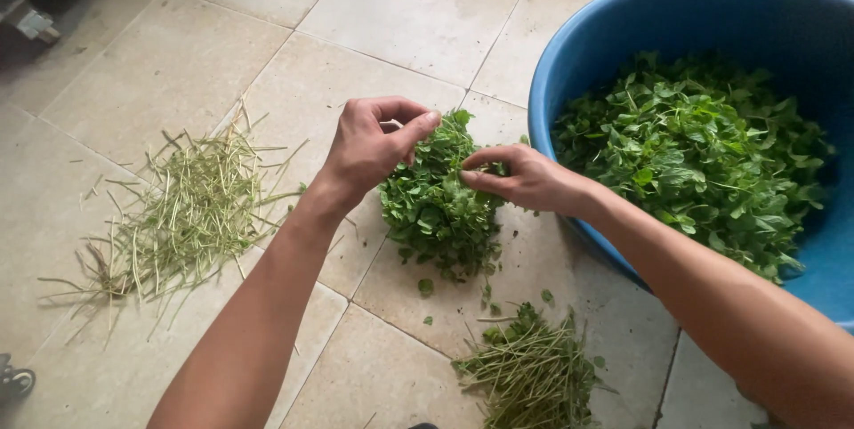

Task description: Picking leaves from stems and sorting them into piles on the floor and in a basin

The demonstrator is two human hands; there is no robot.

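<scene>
Centrally, left hand (369,146) fingers closed round leafy bunch (439,200) held above tiled floor (267,55); right hand (525,180) pinches its leaves; best plucked close to stems, beside blue tub (569,46).

Smooth, glossy blue plastic basin (569,64) on matt stone-like floor tiles (418,11) (grout lines visible), beside dry, fibrous stripped stalks (178,215).

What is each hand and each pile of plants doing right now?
Left hand: shut on the bunch of greens.
Right hand: pinching the bunch's leaves.
Blue tub: holding loose green leaves.
Bare stems: scattered on the floor tiles.
Leafy stems: piled near the person.
</scene>
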